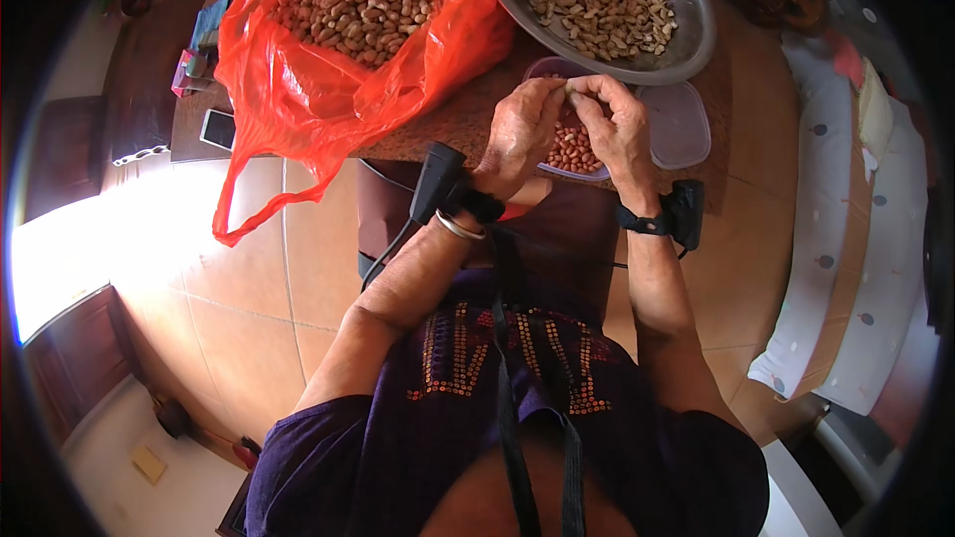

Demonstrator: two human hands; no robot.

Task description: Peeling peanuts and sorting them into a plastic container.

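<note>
My left hand [522, 129] and my right hand [614, 129] meet above a small plastic container [557, 67] at the table's near edge. Both have thumb and fingers pinched together around a peanut [568, 89], mostly hidden by the fingertips. Reddish shelled peanuts [573, 151] lie in the container below. To the far left of my hands, an open red plastic bag [298, 104] holds many unshelled peanuts [373, 15]. Beyond my right hand stands a round metal basin [693, 45] with a heap of empty peanut shells [597, 0].
A clear plastic lid [678, 124] lies right of the container. At the table's left edge are a phone [218, 129] and small boxes [189, 72]. One bag handle hangs over the edge. A pale padded seat [811, 239] stands to the right, above a tiled floor [244, 323].
</note>
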